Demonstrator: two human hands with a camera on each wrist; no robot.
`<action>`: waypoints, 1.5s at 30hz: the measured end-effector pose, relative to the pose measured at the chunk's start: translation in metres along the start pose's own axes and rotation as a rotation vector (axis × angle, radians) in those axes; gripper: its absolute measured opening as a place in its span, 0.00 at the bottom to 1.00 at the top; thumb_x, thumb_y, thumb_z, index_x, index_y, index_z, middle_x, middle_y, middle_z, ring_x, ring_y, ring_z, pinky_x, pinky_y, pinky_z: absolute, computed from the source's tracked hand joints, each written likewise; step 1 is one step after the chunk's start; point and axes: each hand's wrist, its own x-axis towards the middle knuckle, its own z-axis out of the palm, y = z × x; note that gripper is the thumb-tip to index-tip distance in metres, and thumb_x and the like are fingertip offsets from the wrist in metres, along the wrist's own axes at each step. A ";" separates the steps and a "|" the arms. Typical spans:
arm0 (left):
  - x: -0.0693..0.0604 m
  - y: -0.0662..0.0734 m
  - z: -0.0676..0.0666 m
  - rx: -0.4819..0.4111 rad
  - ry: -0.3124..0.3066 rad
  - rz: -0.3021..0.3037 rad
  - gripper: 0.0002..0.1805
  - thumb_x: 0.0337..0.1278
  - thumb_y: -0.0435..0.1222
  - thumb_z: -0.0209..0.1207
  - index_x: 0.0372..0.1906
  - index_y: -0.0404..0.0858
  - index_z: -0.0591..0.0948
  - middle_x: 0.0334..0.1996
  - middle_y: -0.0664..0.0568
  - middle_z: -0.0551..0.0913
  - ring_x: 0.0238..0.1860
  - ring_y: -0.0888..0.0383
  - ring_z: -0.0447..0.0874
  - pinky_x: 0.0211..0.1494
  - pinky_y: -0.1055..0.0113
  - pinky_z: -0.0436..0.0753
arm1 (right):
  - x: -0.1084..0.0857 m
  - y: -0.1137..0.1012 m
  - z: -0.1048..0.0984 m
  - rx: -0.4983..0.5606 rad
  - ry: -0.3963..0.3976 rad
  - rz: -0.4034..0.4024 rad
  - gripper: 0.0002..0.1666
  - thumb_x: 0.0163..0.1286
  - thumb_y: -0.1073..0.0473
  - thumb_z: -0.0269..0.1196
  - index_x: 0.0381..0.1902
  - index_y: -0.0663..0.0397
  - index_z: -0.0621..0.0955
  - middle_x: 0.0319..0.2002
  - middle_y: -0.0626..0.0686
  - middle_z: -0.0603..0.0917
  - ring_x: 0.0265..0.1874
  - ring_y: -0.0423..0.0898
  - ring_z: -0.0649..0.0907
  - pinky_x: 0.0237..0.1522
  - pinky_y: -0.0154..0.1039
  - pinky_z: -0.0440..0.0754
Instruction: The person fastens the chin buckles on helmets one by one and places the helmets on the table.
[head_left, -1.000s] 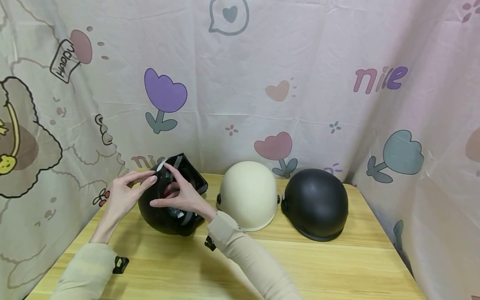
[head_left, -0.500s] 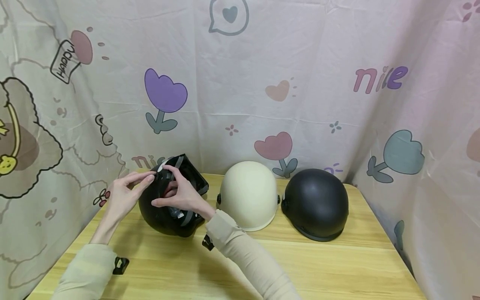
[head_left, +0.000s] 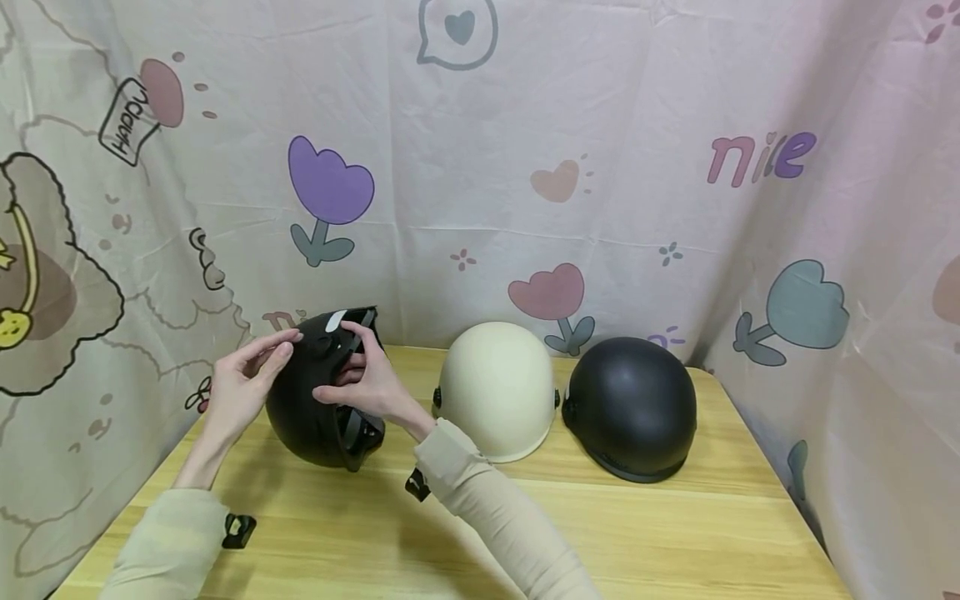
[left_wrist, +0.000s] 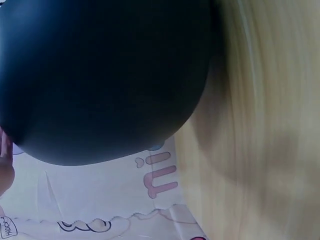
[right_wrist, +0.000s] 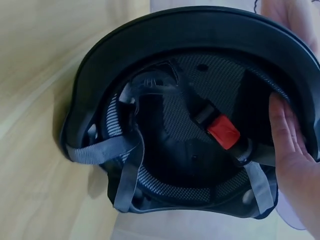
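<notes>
A black helmet [head_left: 303, 400] lies on its side at the left of the table, its opening turned to the right. My left hand [head_left: 243, 379] rests its fingertips on the outer shell; in the left wrist view the dark shell [left_wrist: 105, 80] fills much of the picture. With my right hand [head_left: 371, 379] I grip the rim, fingers reaching inside. The right wrist view shows the lining, grey chin straps [right_wrist: 127, 175] and a red buckle [right_wrist: 223, 132] within the helmet. A white patch [head_left: 336, 321] marks the shell near my right fingertips.
Right of my hands stands a cream helmet [head_left: 497, 392], dome up, and beside it another black helmet [head_left: 633, 408]. All rest on a wooden table [head_left: 637, 533]. A printed curtain [head_left: 465, 167] hangs close behind and at both sides.
The left black helmet has turned, showing more outer shell and less of its inside. Its white patch has shifted right, and my left fingertips sit slightly farther left.
</notes>
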 end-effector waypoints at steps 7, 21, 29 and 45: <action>-0.002 -0.008 -0.003 -0.037 0.030 0.036 0.19 0.71 0.27 0.55 0.62 0.26 0.77 0.55 0.64 0.84 0.57 0.75 0.81 0.58 0.87 0.74 | -0.002 0.003 -0.002 0.124 0.048 0.035 0.55 0.60 0.70 0.70 0.76 0.37 0.56 0.41 0.56 0.86 0.31 0.34 0.84 0.39 0.28 0.84; -0.003 -0.010 -0.005 0.124 0.033 0.023 0.20 0.72 0.31 0.56 0.64 0.27 0.76 0.59 0.72 0.71 0.65 0.75 0.65 0.67 0.89 0.62 | -0.005 0.010 -0.005 0.311 0.121 0.083 0.53 0.63 0.72 0.67 0.76 0.31 0.56 0.52 0.65 0.85 0.44 0.46 0.89 0.43 0.35 0.85; -0.005 -0.014 -0.003 0.184 -0.014 -0.018 0.24 0.72 0.34 0.57 0.69 0.32 0.73 0.62 0.70 0.65 0.67 0.77 0.59 0.65 0.92 0.58 | -0.009 0.012 -0.015 0.341 0.123 0.106 0.53 0.64 0.72 0.65 0.78 0.36 0.53 0.56 0.68 0.83 0.48 0.52 0.89 0.41 0.35 0.85; -0.008 -0.011 -0.007 0.145 -0.236 -0.225 0.35 0.78 0.42 0.50 0.80 0.36 0.52 0.79 0.30 0.48 0.76 0.25 0.47 0.71 0.27 0.56 | -0.021 0.006 -0.043 0.025 0.131 0.132 0.54 0.64 0.60 0.71 0.80 0.44 0.54 0.27 0.45 0.79 0.21 0.39 0.77 0.31 0.32 0.77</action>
